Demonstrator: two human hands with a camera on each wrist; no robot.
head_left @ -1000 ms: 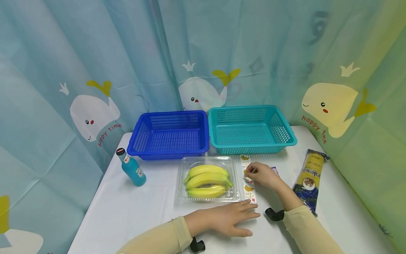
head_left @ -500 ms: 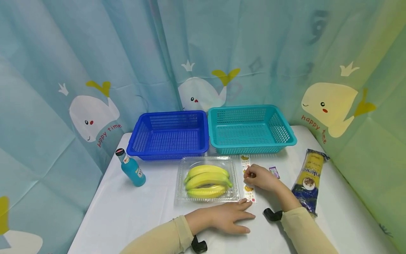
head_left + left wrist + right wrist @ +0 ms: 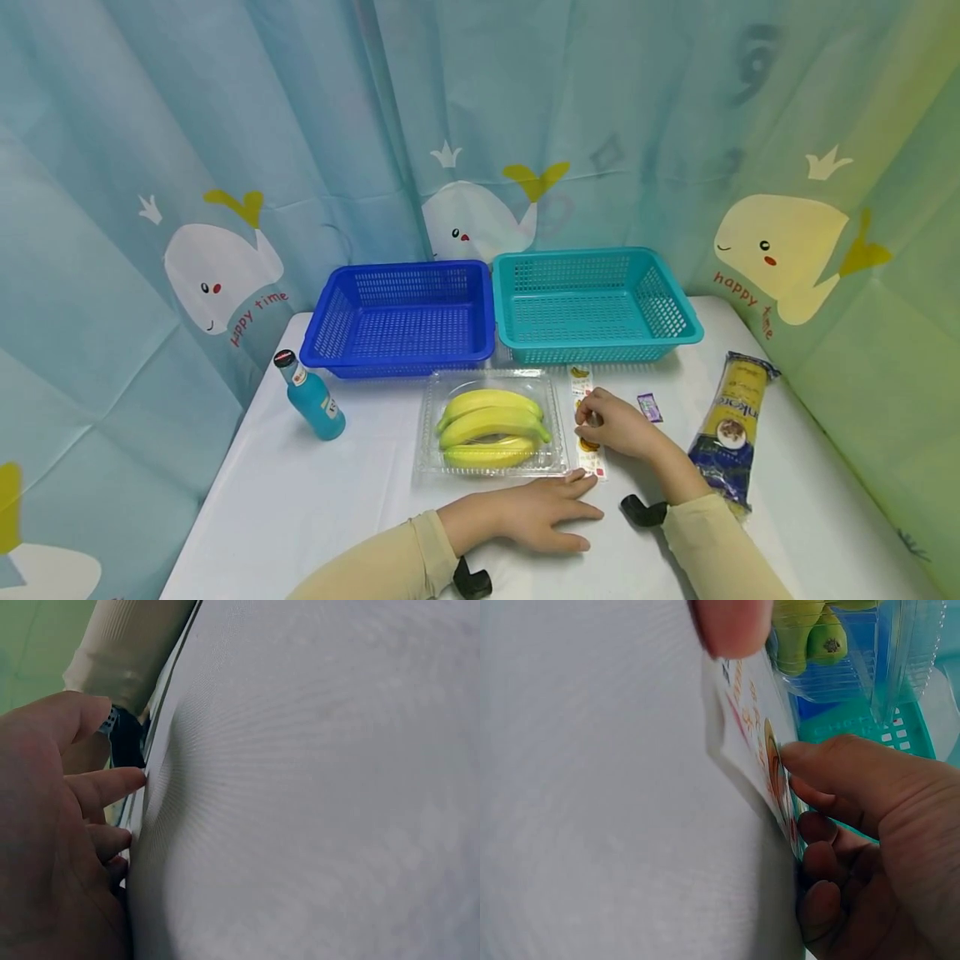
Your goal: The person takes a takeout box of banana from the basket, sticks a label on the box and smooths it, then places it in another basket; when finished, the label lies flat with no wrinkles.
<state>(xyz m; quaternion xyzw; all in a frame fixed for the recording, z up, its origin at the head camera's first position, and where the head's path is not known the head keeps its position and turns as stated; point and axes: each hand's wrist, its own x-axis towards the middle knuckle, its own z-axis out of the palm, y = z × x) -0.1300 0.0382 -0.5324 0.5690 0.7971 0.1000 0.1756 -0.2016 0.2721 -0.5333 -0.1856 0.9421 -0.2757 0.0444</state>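
A narrow white strip of stickers (image 3: 581,382) printed with bananas lies on the table, beside a clear plastic box (image 3: 427,467) of bananas (image 3: 491,425). My right hand (image 3: 618,423) bends over the strip's middle, thumb and curled fingers at its surface. Close up in the right wrist view, the thumb touches a banana picture on the sticker strip (image 3: 754,727); the exact pinch is partly hidden. My left hand (image 3: 536,512) lies flat with spread fingers, one fingertip pressing the strip's near end. Its fingers (image 3: 109,787) meet the white cloth in the left wrist view.
A blue basket (image 3: 408,367) and a teal basket (image 3: 600,343) stand side by side at the back. To the left lies a blue bottle (image 3: 317,404). A small purple packet (image 3: 649,407) and a yellow-and-blue bag (image 3: 731,433) are on the right.
My right hand has shifted slightly toward me along the strip, uncovering the purple packet. My left hand has slid a little to the left, still at the strip's near end.
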